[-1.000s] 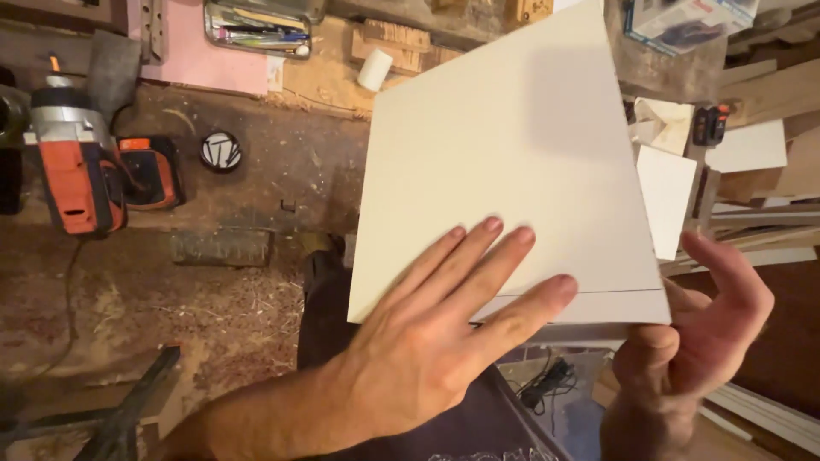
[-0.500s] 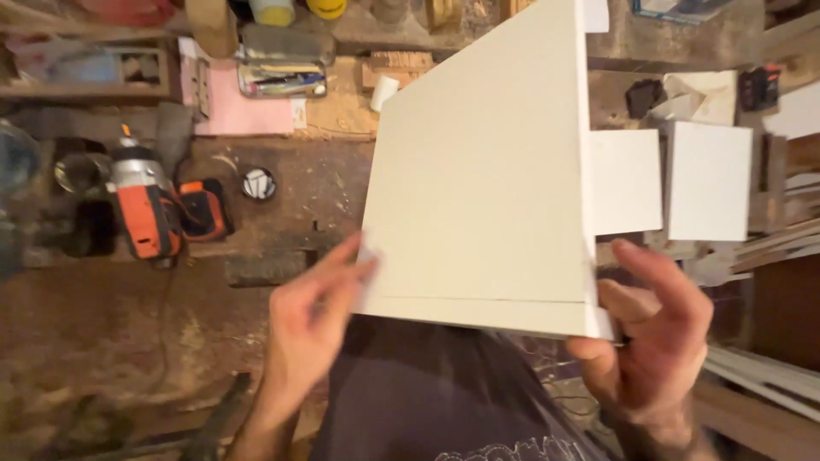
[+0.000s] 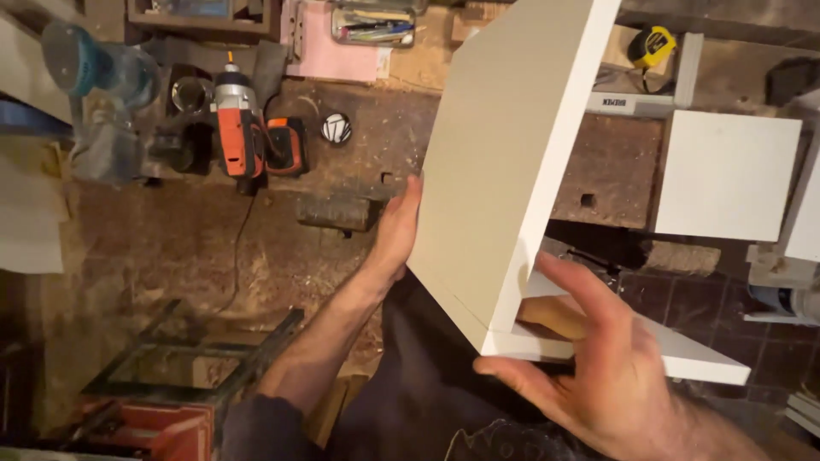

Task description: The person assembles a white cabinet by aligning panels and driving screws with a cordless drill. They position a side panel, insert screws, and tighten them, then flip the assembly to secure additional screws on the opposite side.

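Observation:
A white box made of joined panels is tilted up in front of me, its open side facing right. My left hand presses flat against its left edge, fingers behind the panel. My right hand grips the near lower corner, thumb under the bottom edge and fingers reaching toward the inside of the box. Both hands hold it above a worn wooden workbench.
An orange cordless drill lies on the bench at the left, beside a blue power tool. A loose white panel lies at the right, a yellow tape measure above it. A metal frame stands at lower left.
The white box has turned from lying flat-faced toward me to standing on edge, showing its open inside. My left hand slid from the face to the left edge; the right hand shifted to the lower corner.

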